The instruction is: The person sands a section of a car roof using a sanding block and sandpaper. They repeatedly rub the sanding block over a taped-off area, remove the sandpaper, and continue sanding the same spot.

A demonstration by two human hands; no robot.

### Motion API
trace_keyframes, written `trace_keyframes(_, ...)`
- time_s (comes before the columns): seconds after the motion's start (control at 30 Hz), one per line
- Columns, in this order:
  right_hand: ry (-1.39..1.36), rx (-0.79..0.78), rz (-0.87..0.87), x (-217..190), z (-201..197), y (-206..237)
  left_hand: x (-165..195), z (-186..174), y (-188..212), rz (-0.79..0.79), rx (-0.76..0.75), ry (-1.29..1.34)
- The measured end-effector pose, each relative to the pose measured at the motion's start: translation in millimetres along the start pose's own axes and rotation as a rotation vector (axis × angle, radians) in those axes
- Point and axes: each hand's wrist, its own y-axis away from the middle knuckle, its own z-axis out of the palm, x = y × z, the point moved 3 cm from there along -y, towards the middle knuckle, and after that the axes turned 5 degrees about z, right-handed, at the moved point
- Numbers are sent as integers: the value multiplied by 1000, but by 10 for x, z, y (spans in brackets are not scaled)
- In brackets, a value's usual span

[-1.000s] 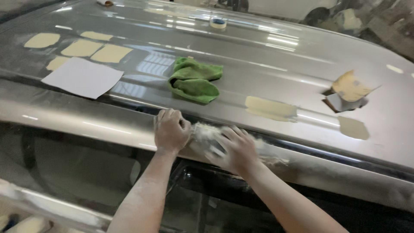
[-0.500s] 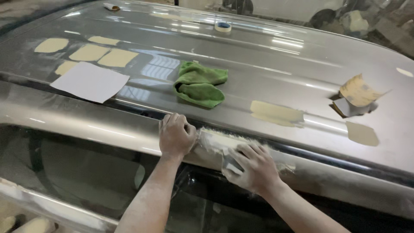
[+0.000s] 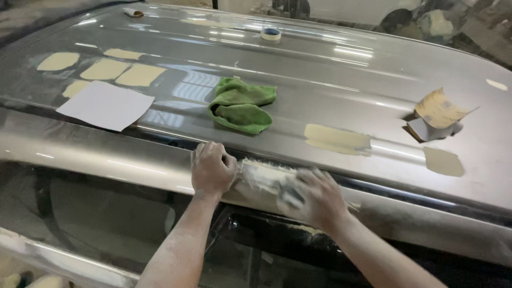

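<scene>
Head view: beside a white filler patch (image 3: 264,173) on the car roof's (image 3: 341,64) near edge, left hand (image 3: 212,169) rests clenched; blurred right hand (image 3: 314,197) grasps a sanding block (image 3: 290,196).

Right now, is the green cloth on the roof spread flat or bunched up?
Bunched up. The green cloth lies crumpled in thick folds on the car roof, with a dark hollow at its left end, apart from both hands.

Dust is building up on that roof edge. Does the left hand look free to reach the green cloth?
Probably yes: the left hand rests on the roof edge just below the green cloth, with bare roof panel between them.
</scene>
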Motion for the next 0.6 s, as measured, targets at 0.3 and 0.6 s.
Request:
trace_keyframes(0.3, 35, 61, -8, 147, -83, 97, 39, -29, 19, 0, -1, -6)
trace_keyframes(0.6, 31, 12, 83, 333, 4, -9, 58, -11, 59, 21, 29, 12)
